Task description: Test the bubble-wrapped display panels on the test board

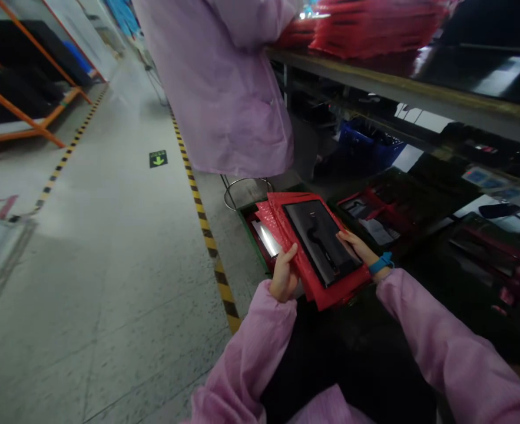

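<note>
A black glass panel (321, 241) lies face up on top of a stack of red bubble-wrap sleeves (330, 291). The stack is held low in front of the person, tilted, just above a green crate (247, 225) on the floor. The panel's glossy face shows blurred reflections.

The left hand (283, 277) takes the stack at its near left edge. Its grip is pressed together on the sleeves, with the thumb on top and the fingers curled underneath. The right hand (354, 246) rests on the panel's right side with its fingers laid along the glass. The thumb is hidden, so I cannot tell whether that grip pinches the panel or only lies on it. A blue wristband (381, 263) sits at that wrist, and both arms wear pink smock sleeves (440, 341).

More red sleeves and a shiny sheet (269, 238) lie in the crate under the stack. To the right, dark trays (387, 212) hold further red packs, though the blur hides their detail. A blue basket (366, 144) stands behind them, under the desk (419, 91), which carries heaped red pouches (374, 26).

A co-worker in a pink smock (224, 76) stands at the desk, just beyond the crate. Yellow-and-black tape (206, 229) runs along the grey floor (109, 265), past a green arrow marker (158, 158). An orange rack (30, 112) stands well apart at far left.
</note>
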`<state>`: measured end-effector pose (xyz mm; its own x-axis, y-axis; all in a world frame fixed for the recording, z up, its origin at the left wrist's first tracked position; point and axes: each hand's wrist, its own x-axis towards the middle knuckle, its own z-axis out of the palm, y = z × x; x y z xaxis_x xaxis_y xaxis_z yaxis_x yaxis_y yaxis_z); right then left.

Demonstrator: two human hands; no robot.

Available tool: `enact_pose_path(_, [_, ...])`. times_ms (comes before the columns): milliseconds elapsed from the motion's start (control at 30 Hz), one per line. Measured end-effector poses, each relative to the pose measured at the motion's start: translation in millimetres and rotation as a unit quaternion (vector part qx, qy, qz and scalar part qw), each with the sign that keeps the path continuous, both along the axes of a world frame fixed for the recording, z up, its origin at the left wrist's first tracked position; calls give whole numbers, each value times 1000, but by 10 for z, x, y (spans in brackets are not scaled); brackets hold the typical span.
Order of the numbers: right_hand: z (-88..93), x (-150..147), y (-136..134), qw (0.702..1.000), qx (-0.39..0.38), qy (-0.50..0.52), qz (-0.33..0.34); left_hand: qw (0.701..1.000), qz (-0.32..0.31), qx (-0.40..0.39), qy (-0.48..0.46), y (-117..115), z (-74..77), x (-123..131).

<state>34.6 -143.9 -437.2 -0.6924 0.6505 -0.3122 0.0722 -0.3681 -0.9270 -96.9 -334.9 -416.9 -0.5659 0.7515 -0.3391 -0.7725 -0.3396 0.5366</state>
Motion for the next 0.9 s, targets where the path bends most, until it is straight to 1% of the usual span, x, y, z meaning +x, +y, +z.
enact_pose_path(100, [-107,2,58,1000,-13,-6,-13,1000,8,-10,13,50,-91,-14])
enact_pose_path(200, [-225,-6,36,999,-28,-12,-15,999,26,-27,12,70,-162,-46])
enact_pose_path(267, [-323,-24,-6,999,-38,-17,-16,999,10,-34,-13,55,-204,-88])
enact_pose_path(367, [-496,-59,-73,998,-50,-31,-20,996,-33,-62,-53,-6,-271,-177])
enact_pose_path(433, [-604,-74,-104,997,-56,-44,-23,996,-32,-73,-47,-54,-324,-240])
enact_pose_path(500, [-679,-80,-121,996,-62,-56,-20,997,-19,-72,-24,-92,-386,-292])
enact_pose_path(600, [-704,-90,-123,995,-72,-73,-3,997,-9,-75,4,-118,-503,-349])
enact_pose_path(767, [-609,-118,-37,992,-81,-92,30,994,-17,-109,-9,-156,-764,-430])
enact_pose_path(900, [-555,-38,150,991,-72,-109,4,991,-7,-135,-7,-203,-957,-556])
